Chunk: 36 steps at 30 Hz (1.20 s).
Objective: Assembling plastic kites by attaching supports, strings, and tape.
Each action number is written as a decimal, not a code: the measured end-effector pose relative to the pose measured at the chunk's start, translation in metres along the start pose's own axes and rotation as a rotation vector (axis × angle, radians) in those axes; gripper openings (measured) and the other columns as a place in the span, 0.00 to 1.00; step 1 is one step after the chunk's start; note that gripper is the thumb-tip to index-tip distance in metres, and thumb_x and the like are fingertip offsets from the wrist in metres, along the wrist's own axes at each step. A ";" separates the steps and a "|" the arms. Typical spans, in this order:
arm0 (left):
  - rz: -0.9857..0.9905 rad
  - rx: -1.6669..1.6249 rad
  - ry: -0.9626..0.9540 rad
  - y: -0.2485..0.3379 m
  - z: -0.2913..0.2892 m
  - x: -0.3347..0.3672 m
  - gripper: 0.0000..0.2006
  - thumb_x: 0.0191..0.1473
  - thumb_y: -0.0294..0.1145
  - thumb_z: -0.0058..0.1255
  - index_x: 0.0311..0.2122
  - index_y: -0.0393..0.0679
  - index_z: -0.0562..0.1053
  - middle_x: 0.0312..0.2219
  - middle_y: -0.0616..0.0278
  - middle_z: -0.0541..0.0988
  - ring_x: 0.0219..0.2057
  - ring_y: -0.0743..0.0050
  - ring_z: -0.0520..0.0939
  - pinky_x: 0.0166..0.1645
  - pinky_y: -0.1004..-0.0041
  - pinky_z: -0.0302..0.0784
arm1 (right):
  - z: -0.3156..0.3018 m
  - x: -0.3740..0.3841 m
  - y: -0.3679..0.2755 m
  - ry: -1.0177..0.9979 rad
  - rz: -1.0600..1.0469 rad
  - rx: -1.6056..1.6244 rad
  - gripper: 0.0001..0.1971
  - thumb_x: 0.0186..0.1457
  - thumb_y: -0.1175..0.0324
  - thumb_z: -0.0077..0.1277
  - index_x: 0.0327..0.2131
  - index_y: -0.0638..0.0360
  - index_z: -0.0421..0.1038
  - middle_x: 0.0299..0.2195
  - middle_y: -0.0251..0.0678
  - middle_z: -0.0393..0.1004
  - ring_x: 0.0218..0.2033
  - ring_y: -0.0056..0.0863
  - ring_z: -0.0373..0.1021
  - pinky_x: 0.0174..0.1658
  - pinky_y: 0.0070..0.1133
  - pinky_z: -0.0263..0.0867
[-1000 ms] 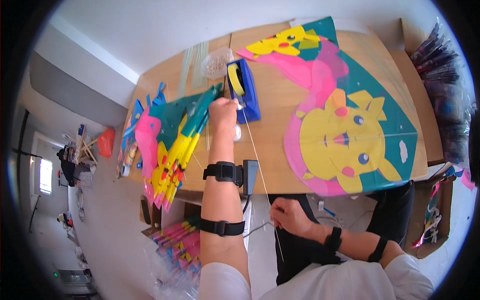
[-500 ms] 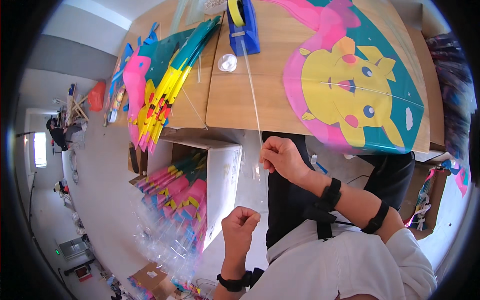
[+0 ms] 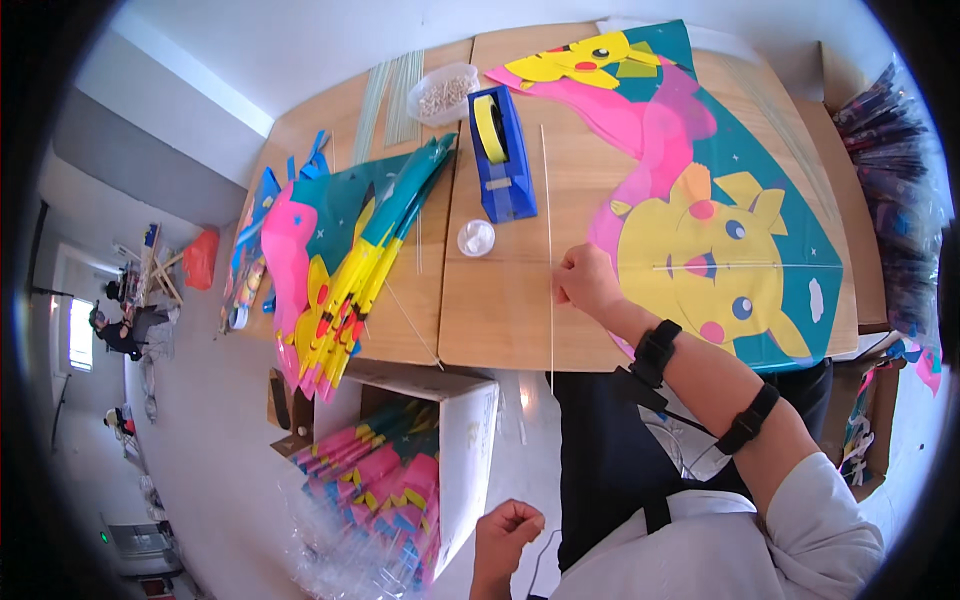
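R hand (image 3: pixel 590 283): pinched on thin rod (image 3: pixel 547 200) nr mid; rod runs 12–6 o'clock | tape dispenser (image 3: pixel 514 195) 11 o'clock, printed sheet (image 3: pixel 645 245) 3 o'clock | L hand (image 3: pixel 507 533): fingers curled, can't tell if holding | tip: light pinch, don't flex rod

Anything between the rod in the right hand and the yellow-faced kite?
Only the right hand itself, at the left edge of the yellow-faced kite. Farther up the thin white rod, nothing visible intervenes; the blue tape dispenser stands on the rod's left.
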<state>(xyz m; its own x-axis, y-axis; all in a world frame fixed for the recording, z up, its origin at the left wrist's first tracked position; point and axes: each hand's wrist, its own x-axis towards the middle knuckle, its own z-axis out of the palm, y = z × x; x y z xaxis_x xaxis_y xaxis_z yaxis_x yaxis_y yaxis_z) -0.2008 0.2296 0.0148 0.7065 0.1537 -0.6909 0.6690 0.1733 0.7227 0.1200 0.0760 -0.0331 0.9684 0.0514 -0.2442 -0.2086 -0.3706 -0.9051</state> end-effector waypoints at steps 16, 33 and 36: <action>0.100 0.108 -0.122 -0.033 -0.025 0.011 0.02 0.47 0.22 0.50 0.24 0.40 0.71 0.17 0.71 0.69 0.20 0.86 0.67 0.25 0.82 0.62 | 0.029 0.057 -0.059 0.038 0.153 1.027 0.06 0.39 0.77 0.57 0.18 0.64 0.69 0.16 0.34 0.67 0.14 0.21 0.60 0.17 0.19 0.52; 0.009 0.073 -0.075 -0.054 -0.042 0.016 0.02 0.45 0.24 0.50 0.24 0.40 0.72 0.15 0.70 0.70 0.18 0.84 0.67 0.24 0.81 0.62 | 0.046 0.071 -0.057 0.039 0.314 0.645 0.07 0.46 0.74 0.56 0.18 0.62 0.70 0.16 0.32 0.69 0.14 0.18 0.64 0.15 0.19 0.56; 0.029 0.272 -0.062 -0.045 -0.041 0.012 0.02 0.44 0.24 0.49 0.23 0.40 0.72 0.16 0.69 0.70 0.18 0.84 0.67 0.24 0.81 0.62 | 0.055 0.075 -0.027 0.011 0.290 0.551 0.07 0.45 0.76 0.56 0.18 0.59 0.70 0.16 0.30 0.69 0.14 0.16 0.61 0.16 0.18 0.53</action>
<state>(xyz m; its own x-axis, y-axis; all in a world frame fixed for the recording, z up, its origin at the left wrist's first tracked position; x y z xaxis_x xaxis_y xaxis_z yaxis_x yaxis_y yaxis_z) -0.2319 0.2638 -0.0264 0.7338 0.0931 -0.6730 0.6794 -0.0993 0.7270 0.1908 0.1412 -0.0461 0.8625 0.0094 -0.5060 -0.5004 0.1654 -0.8499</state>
